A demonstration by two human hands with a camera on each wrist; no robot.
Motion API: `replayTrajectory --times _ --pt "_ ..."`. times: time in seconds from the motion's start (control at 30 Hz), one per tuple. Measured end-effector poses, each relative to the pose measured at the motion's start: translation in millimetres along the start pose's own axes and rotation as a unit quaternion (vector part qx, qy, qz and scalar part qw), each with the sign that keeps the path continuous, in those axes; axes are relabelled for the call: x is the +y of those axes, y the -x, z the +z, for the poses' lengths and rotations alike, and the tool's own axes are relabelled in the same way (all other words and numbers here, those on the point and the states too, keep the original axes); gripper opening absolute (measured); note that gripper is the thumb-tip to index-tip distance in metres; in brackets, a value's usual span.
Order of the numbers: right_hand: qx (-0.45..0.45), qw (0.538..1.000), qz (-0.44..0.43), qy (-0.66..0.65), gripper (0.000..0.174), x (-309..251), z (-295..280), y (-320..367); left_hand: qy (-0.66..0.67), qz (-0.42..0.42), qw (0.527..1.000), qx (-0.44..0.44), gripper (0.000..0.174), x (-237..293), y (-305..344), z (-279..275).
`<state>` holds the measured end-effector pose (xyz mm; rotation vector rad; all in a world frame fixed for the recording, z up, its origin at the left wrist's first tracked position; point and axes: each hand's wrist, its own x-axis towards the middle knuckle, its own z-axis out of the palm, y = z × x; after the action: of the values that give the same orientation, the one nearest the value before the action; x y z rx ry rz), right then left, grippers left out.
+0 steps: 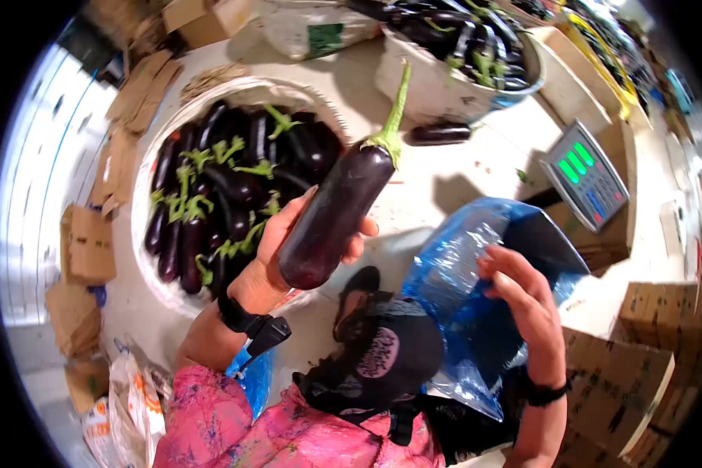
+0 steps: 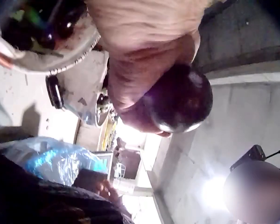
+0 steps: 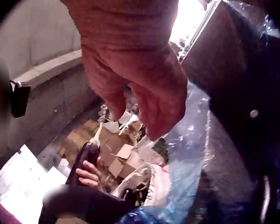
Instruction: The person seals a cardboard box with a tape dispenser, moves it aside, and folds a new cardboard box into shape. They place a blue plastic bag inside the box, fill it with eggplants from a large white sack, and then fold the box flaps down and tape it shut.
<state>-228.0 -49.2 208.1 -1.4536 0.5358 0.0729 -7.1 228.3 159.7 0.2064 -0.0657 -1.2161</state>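
A large dark purple eggplant point(image 1: 335, 214) with a long green stem is gripped in my left hand point(image 1: 273, 246), stem end up and tilted right. Its rounded lower end faces the left wrist camera, where the eggplant point(image 2: 184, 100) shows beyond the palm. My right hand point(image 1: 529, 308) hovers by a blue plastic bag point(image 1: 454, 253) with its fingers loosely bent and nothing between them. In the right wrist view the right hand point(image 3: 135, 84) overlaps the bag's edge point(image 3: 189, 154). Dark space shows inside the bag's mouth.
A round white-rimmed basket point(image 1: 331, 109) full of eggplants stands at left. Behind are a second filled tub point(image 1: 421, 82) and a loose eggplant point(image 1: 438, 134) on the floor. A scale display point(image 1: 585, 175) stands at right, above cardboard boxes point(image 1: 620, 390).
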Motion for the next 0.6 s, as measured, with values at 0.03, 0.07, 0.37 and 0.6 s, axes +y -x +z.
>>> replayTrajectory --times 0.03,0.07,0.37,0.6 --pt "-0.023 0.999 -0.018 -0.021 0.061 -7 7 -5 -0.007 -0.028 0.999 -0.017 0.061 -6 -11 8" --pt "-0.048 0.998 -0.036 -0.037 0.070 -11 13 -11 -0.013 -0.055 0.998 -0.031 0.062 -12 -22 13" --pt "0.014 0.962 -0.154 -0.224 0.051 -28 22 -33 -0.351 -0.155 0.923 0.038 0.057 -69 -89 20" --pt "0.075 0.995 0.039 0.049 0.049 4 -61 41 -0.470 -0.107 0.853 0.201 0.037 -15 -41 -13"
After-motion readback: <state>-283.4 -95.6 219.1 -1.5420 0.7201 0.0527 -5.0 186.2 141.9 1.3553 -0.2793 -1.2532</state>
